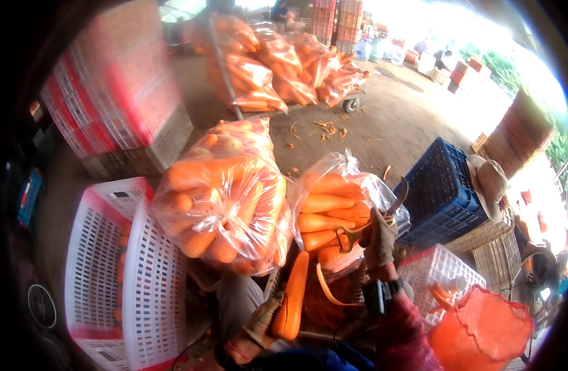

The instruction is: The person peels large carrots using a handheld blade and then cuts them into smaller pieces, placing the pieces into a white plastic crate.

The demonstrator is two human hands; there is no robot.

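Observation:
My left hand (263, 320), in a work glove, is closed round the lower side of a large orange carrot (292, 297) that stands tilted over my lap. My right hand (381, 240), in a dark glove, grips a brass-coloured peeler (352, 237) to the right of the carrot and apart from it. A curved metal blade (399, 198) sticks up from the same fist; its handle is hidden. A long orange peel strip (328, 288) curls below the peeler. Just beyond my hands is an open clear bag of carrots (328, 213).
A full clear bag of carrots (225, 198) stands ahead-left, beside a white-and-pink crate (157, 278). On the right are a blue crate (441, 191) with a hat (489, 182), a white basket (441, 272) and an orange mesh bag (482, 331). A loaded cart (284, 68) stands farther off.

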